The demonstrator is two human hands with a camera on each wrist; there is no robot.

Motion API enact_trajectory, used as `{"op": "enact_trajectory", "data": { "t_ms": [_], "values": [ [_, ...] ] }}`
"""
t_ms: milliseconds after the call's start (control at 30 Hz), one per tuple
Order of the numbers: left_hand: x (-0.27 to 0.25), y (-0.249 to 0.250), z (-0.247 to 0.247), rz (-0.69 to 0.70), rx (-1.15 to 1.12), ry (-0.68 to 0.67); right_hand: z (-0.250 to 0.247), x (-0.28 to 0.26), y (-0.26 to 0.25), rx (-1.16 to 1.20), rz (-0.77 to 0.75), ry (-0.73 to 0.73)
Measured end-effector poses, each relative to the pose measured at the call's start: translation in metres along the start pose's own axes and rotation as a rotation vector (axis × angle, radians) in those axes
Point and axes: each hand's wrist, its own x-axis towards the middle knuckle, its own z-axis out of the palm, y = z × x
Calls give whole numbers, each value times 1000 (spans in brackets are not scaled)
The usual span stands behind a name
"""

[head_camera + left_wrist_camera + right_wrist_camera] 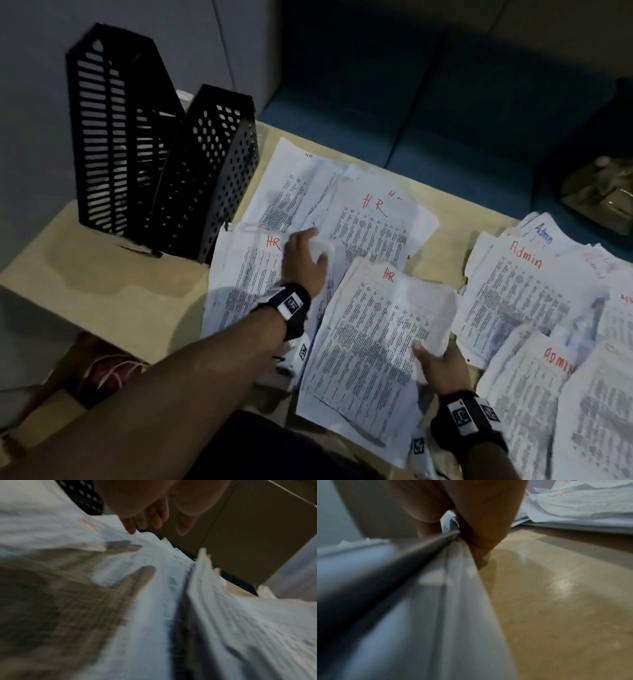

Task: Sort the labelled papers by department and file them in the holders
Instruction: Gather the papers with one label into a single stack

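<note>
A: Head view: tan wooden surface (113,291), two black perforated plastic file holders (164,164) standing upright side by side at its far left corner, neither showing paper inside.

B: Papers relative to the holders?

A: White printed sheets marked "HR" in red (359,205) lie fanned just right of the holders, overlapping. White printed sheets marked "Admin" (520,291) sit further right of them, a separate heap with bare surface between the two.

B: Left hand?

A: Left hand (305,262) is on the HR sheets right of the holders, fingers curled round a raised, crumpled white page edge (322,246). The left wrist view is blurred; fingertips (132,530) meet paper there.

B: Right grip?

A: Right hand (440,363), nearer the person than the holders, pinches the right edge of a thick white "HR" bundle (373,335), thumb on top. Right wrist view confirms it: thumb and fingers (484,531) clamp the stack's edge, lifted off the surface.

B: Anything else?

A: Black wristbands with white tags on both wrists. Dark blue sofa (445,113) behind the surface, olive-brown bag (603,195) on it.
</note>
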Motion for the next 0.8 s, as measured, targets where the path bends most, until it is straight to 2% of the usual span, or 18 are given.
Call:
{"op": "enact_trajectory", "data": {
  "t_ms": [100, 167, 233, 400, 500, 633, 700, 800],
  "values": [
    [-2, -33, -45, -252, 258, 160, 4, 3, 1, -23, 3, 35],
    [-11, -52, -67, -440, 361, 184, 7, 5, 3, -37, 27, 55],
    [-19, -65, -80, -544, 410, 174, 8, 8, 5, -60, 49, 55],
    [-17, -78, -83, -524, 421, 96, 5, 12, 1, -93, 70, 31],
    [-15, -76, -78, -560, 432, 107, 3, 11, -5, -85, 90, 20],
    [-15, -71, -74, -603, 309, 71, 5, 10, -8, -84, 108, 38],
    [-14, -77, -74, -561, 249, 65, 6, 9, -9, -90, 112, 39],
    [-18, -83, -78, -421, 264, 23, 6, 8, -10, -84, 111, 39]
  ]
}}
